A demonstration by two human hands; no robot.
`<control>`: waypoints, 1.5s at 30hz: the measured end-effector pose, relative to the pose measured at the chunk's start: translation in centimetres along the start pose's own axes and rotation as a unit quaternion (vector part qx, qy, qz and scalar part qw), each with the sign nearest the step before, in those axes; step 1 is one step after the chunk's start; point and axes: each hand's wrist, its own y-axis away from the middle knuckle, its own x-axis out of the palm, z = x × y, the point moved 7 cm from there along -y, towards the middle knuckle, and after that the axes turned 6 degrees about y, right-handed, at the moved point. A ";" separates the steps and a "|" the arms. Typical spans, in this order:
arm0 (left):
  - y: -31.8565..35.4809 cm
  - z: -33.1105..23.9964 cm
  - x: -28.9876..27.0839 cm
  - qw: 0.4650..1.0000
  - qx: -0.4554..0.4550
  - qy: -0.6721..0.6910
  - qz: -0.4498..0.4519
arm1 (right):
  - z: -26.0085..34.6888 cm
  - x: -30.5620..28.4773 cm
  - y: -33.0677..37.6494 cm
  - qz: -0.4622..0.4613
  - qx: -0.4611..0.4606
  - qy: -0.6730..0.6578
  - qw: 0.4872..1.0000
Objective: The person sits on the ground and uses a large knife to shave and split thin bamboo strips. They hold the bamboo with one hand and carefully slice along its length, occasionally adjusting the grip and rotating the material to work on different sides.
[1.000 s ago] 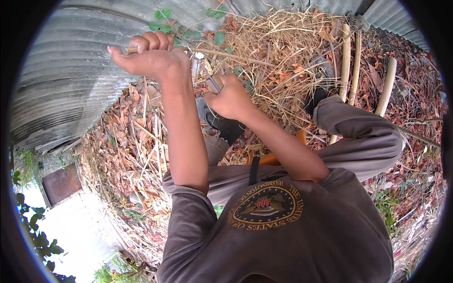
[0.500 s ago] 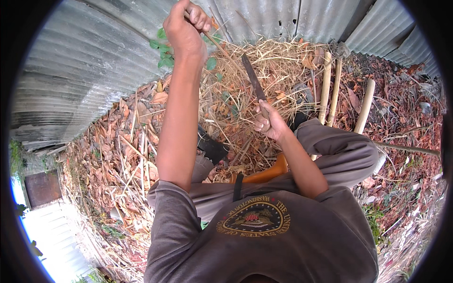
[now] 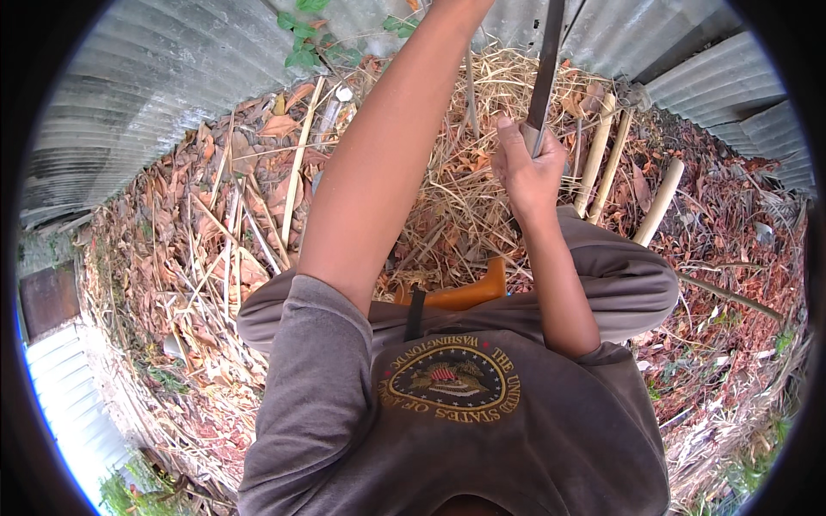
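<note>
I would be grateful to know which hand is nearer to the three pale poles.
Right. The right hand, gripping a dark-bladed knife, appears just left of the pale poles; the left hand is beyond the top edge, its forearm farther left.

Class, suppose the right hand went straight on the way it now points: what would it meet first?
Probably the corrugated metal sheeting, the knife in the right hand leading. Depth is unclear: the hand seems above the dry straw, but might brush it first.
</note>
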 end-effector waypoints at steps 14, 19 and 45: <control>-1.3 0.7 -1.1 0.999 0.021 0.002 -0.024 | -3.7 0.3 -1.2 0.040 0.033 0.101 0.994; -2.4 2.1 -1.5 0.999 0.010 -0.001 -0.039 | -5.6 1.5 -2.3 -0.056 -0.116 0.030 0.991; 9.2 -8.3 -23.9 0.979 -0.063 0.173 -0.092 | -12.2 8.9 5.2 0.182 0.176 0.180 0.950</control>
